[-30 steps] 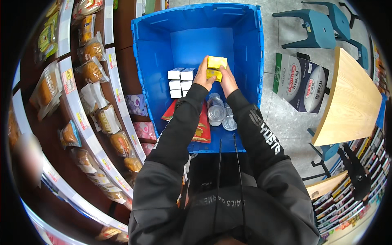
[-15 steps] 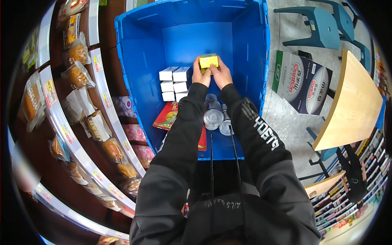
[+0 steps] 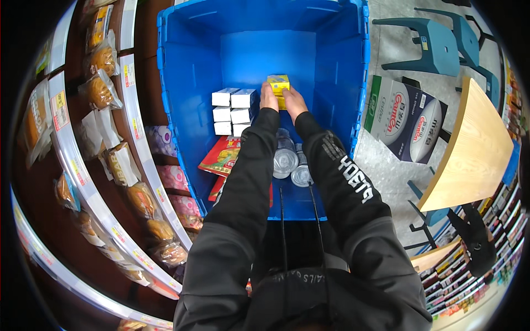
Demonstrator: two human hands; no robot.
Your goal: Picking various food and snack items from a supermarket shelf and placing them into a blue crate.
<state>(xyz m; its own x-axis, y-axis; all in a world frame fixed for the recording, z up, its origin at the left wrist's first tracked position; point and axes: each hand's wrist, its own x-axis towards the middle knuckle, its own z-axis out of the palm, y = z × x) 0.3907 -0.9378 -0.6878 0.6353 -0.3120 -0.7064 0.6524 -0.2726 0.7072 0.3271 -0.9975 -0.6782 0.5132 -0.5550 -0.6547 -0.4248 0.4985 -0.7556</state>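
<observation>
Inside a deep blue plastic crate (image 3: 190,71), a small yellow box (image 3: 279,81) sits between my hands, with more yellow packaging showing just beneath it. My left hand (image 3: 269,99) presses along its left side. On the right, my right hand (image 3: 293,102) grips it from the other side, fingertips partly hidden. Left of my hands stand several white boxes (image 3: 232,106) in two columns. Red packets (image 3: 223,157) lie nearer me, partly under my left sleeve. Between my forearms are two clear plastic containers with round ends, a bigger one (image 3: 284,157) and a smaller one (image 3: 301,174).
Shelves with wrapped bread (image 3: 104,91) run along the left, close to the crate. On the right floor stand a printed carton (image 3: 406,118), teal stools (image 3: 430,47) and a light wooden table (image 3: 469,149). Two black cords (image 3: 314,209) hang between my arms.
Both hands have shifted slightly downward in the picture and spread apart around the yellow box. More yellow packaging now shows beneath it. The whole view has shifted slightly.
</observation>
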